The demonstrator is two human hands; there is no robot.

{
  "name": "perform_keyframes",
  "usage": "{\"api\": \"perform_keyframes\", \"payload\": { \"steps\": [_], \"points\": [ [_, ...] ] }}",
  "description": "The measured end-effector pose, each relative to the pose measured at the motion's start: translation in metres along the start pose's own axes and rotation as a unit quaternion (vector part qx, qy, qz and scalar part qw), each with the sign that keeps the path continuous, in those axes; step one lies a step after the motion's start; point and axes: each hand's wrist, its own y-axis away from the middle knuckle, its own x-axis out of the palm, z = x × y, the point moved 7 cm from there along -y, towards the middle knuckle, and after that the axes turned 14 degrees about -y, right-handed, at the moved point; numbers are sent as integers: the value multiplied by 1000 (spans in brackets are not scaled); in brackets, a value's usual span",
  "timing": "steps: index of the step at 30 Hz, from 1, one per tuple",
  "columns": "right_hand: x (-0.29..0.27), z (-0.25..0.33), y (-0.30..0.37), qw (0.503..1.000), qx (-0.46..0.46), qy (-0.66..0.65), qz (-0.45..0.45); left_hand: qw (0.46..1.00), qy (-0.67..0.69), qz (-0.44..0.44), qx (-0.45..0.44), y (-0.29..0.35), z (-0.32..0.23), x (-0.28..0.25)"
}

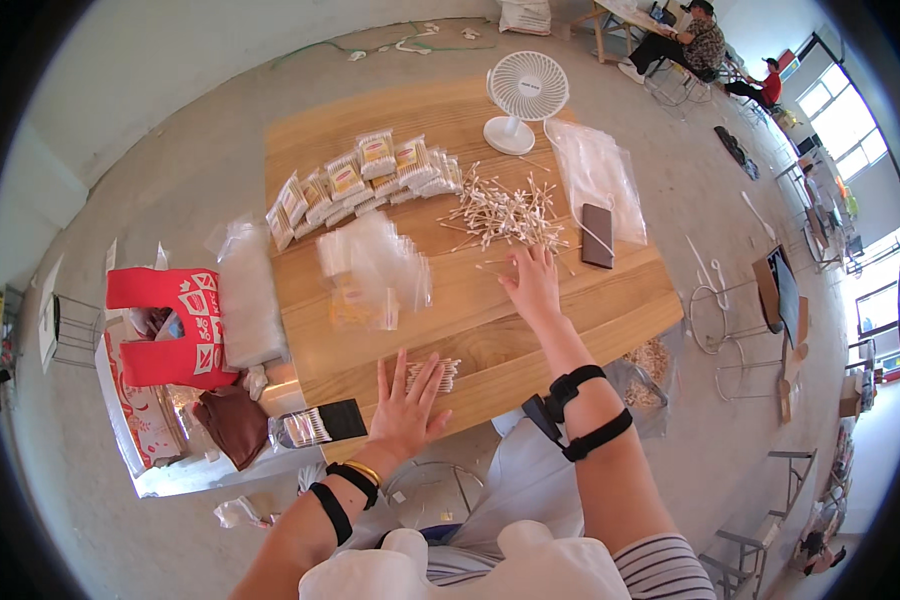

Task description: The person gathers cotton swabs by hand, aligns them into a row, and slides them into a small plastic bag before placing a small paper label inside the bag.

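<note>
My left hand [407,412] lies flat near the table's front edge, fingers spread, over a small row of cotton swabs [448,375] that shows beside and between the fingers. My right hand [533,285] reaches to the near edge of a loose heap of cotton swabs [505,208]. Its fingers are bent, and a single swab [488,269] sticks out by the thumb and forefinger, seemingly pinched there. Left of the heap lie clear plastic bags [375,265], some with yellow print. Behind them, filled packs of swabs [346,177] stand stacked in a curved row.
A white fan [510,134] stands at the table's far edge. Beside it lie clear bags [595,165] and a dark phone-like slab [597,237]. On the left are a red bag [175,335], a plastic bag stack [250,300] and a black tray [342,420]. People sit in the background.
</note>
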Motion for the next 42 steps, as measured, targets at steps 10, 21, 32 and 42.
{"api": "perform_keyframes", "payload": {
  "steps": [10, 21, 32, 42],
  "points": [
    [38, 48, 51, 986, -81, -123, 78, 999, 26, -22, 7, -3, -1, 1],
    [55, 83, 91, 971, -71, -190, 124, 999, 20, -45, 1, -4, -2, -4],
    [37, 74, 115, 948, 5, -319, 11, 999, 24, -31, 6, -3, -2, 0],
    [39, 79, 131, 907, 42, -413, -70, 999, 7, -44, -20, -5, -3, 4]
  ]
}}
